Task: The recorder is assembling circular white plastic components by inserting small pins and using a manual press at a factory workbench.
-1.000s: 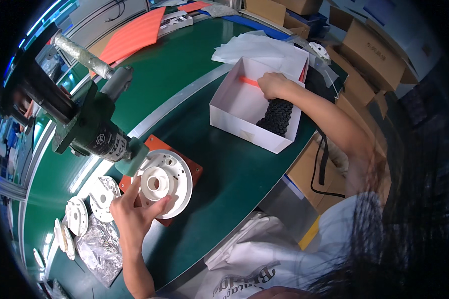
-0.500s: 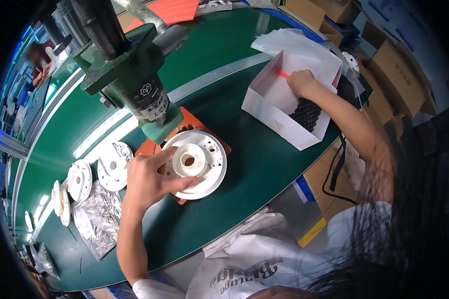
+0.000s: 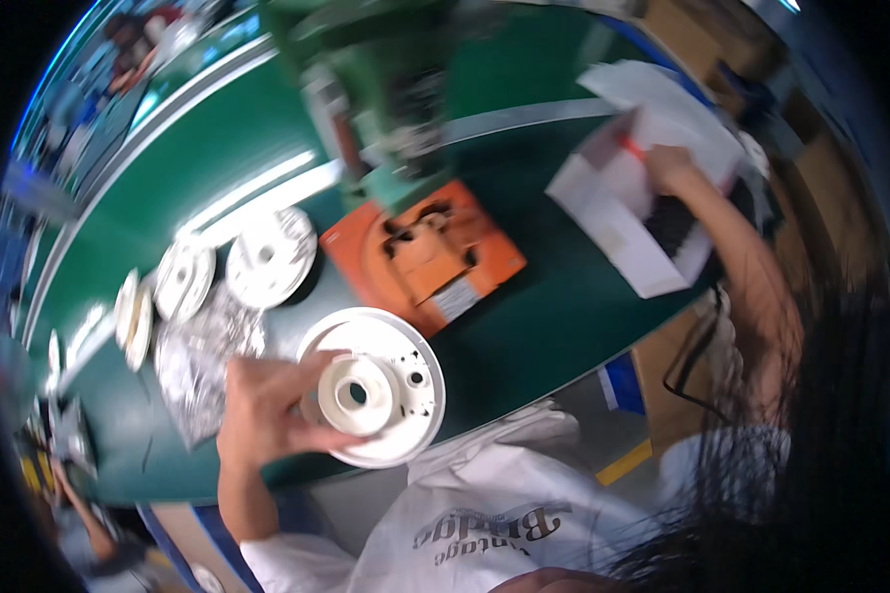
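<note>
My left hand [image 3: 262, 410] grips a white round plastic spool [image 3: 410, 420] by its raised centre hub, thumb and fingers on either side. The spool hangs near the table's front edge, in front of an orange fixture [image 3: 366, 252], whose recessed top is uncovered. At the right, my right hand [image 3: 670, 168] is closed over a white box [image 3: 603, 198], with a slim orange-red piece [image 3: 632, 147] sticking out of its fingers. Whether that piece is a tool is too blurred to tell. Small black parts [image 3: 670, 225] lie in the box below the hand.
A green press [image 3: 405, 99] stands over the fixture. Several white discs [image 3: 272, 257] and a clear plastic bag [image 3: 198, 371] lie on the green table at left. Cardboard boxes [image 3: 826, 208] stand at far right. Another person's arm [image 3: 87, 514] shows at lower left.
My left hand has lifted the white spool off the orange fixture and drawn it toward me. The right hand stays at the white box with the orange-red piece. The whole view has shifted.
</note>
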Demonstrator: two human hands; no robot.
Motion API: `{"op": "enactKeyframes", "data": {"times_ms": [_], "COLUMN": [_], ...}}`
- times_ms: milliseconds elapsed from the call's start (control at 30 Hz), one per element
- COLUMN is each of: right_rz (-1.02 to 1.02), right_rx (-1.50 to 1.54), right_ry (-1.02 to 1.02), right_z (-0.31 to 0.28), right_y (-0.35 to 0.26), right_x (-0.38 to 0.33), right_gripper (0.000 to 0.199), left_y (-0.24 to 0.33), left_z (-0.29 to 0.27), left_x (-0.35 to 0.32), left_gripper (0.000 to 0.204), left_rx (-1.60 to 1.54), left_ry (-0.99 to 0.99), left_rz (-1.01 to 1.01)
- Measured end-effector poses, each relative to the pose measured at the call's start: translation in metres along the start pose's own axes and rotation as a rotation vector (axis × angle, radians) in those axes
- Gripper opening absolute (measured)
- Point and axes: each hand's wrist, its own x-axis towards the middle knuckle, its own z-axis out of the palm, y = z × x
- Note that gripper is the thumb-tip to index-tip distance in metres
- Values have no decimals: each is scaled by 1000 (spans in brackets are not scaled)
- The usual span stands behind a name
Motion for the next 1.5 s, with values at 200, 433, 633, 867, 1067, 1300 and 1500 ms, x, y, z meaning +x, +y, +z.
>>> {"op": "enactKeyframes", "data": {"times_ms": [200,433,633,867,1067,1300,1500], "right_rz": [-472,-1207,-1287,-1353,-1356,-1333,-1323], "right_rx": [890,1010,1209,731,621,342,748], "right_ry": [327,228,215,563,601,781,703], "right_z": [-79,-142,-145,-155,-157,-157,-154], "right_y": [-8,-147,-268,-287,-291,-302,-295], "right_x": [-70,-204,-189,-183,-186,-196,-181], "right_gripper": [26,19,18,19,21,20,17], "left_y": [-60,-70,-78,-75,-75,-74,-78], "left_z": [24,38,46,48,52,50,50], "left_x": [-50,-55,-56,-63,-64,-61,-67], "left_gripper": [60,64,64,58,58,57,61], "left_rx": [112,231,254,269,279,306,342], "left_ry": [95,166,253,290,304,306,301], "left_rz": [-114,-31,21,-19,-5,-12,-1]}}
